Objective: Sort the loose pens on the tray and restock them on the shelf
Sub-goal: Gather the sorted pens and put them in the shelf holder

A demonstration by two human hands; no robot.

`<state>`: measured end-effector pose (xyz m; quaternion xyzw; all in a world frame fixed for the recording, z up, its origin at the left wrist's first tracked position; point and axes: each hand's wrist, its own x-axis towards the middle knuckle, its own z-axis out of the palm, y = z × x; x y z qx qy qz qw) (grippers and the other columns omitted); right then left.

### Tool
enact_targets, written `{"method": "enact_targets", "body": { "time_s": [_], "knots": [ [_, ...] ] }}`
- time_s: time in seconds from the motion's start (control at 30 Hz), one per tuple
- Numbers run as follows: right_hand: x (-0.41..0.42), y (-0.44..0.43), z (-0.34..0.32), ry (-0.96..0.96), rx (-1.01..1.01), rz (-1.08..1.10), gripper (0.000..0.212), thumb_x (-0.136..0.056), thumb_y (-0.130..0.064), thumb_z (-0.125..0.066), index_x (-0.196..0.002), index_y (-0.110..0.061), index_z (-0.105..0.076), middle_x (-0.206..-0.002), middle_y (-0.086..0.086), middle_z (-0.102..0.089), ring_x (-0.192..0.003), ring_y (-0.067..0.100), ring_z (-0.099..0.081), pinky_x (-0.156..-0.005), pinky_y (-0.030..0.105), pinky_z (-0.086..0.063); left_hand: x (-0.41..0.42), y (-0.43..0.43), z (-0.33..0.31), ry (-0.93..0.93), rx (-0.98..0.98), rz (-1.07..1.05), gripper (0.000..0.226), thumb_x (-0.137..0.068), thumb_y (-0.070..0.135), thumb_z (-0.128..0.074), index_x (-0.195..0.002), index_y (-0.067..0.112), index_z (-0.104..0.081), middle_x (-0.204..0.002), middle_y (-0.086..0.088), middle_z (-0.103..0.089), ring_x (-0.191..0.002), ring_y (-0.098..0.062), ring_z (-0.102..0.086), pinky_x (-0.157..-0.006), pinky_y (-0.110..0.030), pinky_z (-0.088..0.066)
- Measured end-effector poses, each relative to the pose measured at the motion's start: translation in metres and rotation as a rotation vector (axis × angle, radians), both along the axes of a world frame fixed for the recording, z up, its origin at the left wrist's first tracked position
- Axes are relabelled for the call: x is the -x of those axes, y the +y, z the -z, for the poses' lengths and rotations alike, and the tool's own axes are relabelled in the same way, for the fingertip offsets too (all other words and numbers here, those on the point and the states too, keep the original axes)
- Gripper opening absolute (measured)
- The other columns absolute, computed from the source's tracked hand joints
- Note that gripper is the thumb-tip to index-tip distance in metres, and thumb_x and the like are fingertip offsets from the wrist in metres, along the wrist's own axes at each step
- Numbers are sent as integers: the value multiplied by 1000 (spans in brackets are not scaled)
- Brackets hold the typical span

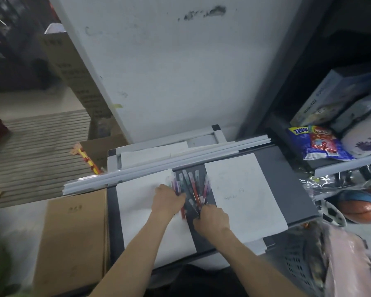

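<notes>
Several loose pens [191,185] with red, purple and teal barrels lie bunched in the dark gap between two white paper sheets on the grey tray [287,179]. My left hand [168,199] rests on the left side of the bunch, its fingers curled against the pens. My right hand [212,217] sits at the near end of the bunch and pinches the tips of a few pens. The left white sheet [141,200] and the right white sheet [244,189] flank the pens. The image is blurred, so single pens are hard to tell apart.
Long white strips [159,166] lie across the tray's far edge. A cardboard box [73,243] stands to the left. On the right, a shelf [347,166] holds a snack bag [317,144] and boxes; a basketball [360,206] and a grey basket [298,266] sit below.
</notes>
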<state>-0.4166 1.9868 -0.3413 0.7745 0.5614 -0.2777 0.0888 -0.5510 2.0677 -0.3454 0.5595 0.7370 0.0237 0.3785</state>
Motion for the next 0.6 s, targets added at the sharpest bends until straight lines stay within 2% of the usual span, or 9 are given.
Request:
{"method": "enact_targets", "body": {
  "time_s": [0.07, 0.13, 0.27, 0.37, 0.47, 0.53, 0.6],
  "knots": [
    [-2, 0, 1, -17, 12, -35, 22, -94, -32, -59, -106, -16, -66, -105, 3, -69, -97, 25, -71, -77, 33, -55, -6, 2, 2, 7, -11, -15, 66, -79, 48, -74, -120, 3, -49, -111, -12, -60, -95, -32, -69, -74, -36, -57],
    [-4, -3, 1, -12, 16, -47, 22, -94, -34, -58, -106, -16, -66, -103, 2, -69, -94, 24, -71, -75, 32, -54, -9, 3, 5, 12, -16, -28, 61, -77, 42, -76, -116, 5, -49, -107, -11, -61, -91, -31, -69, -74, -38, -60],
    [-11, -8, 5, 61, -13, -19, 17, -95, -32, -54, -97, -16, -59, -90, 1, -65, -84, 24, -69, -75, 34, -57, -11, 5, 5, 7, -30, -70, 52, -77, 32, -79, -111, 7, -48, -96, -8, -63, -79, -26, -69, -65, -36, -61],
    [-17, -14, 8, 107, -54, -8, 18, -97, -33, -51, -99, -15, -54, -88, 3, -63, -76, 23, -64, -71, 33, -53, -16, 3, 6, 26, -18, -82, 50, -80, 32, -80, -111, 10, -47, -95, -7, -62, -77, -25, -68, -60, -33, -57],
    [-29, -19, 6, 86, -136, -33, 25, -103, -35, -47, -105, -11, -55, -98, 10, -66, -75, 27, -61, -67, 37, -51, -21, 1, 9, 57, -33, -65, 59, -76, 35, -80, -114, 8, -45, -105, -9, -61, -87, -31, -69, -71, -40, -62],
    [-39, -17, 4, 71, -244, -75, 19, -101, -26, -58, -100, -7, -59, -92, 15, -62, -71, 34, -64, -61, 40, -52, -23, 0, 13, 73, -41, -57, 57, -77, 30, -78, -116, 6, -44, -109, -11, -59, -94, -34, -67, -73, -40, -59],
    [-51, -6, 1, 110, -275, 90, 19, -102, -26, -54, -100, -7, -56, -89, 15, -59, -76, 37, -64, -64, 40, -49, -22, 0, 13, 72, -54, -60, 50, -79, 26, -76, -112, 6, -44, -105, -9, -59, -85, -28, -65, -65, -36, -56]
  ]
}}
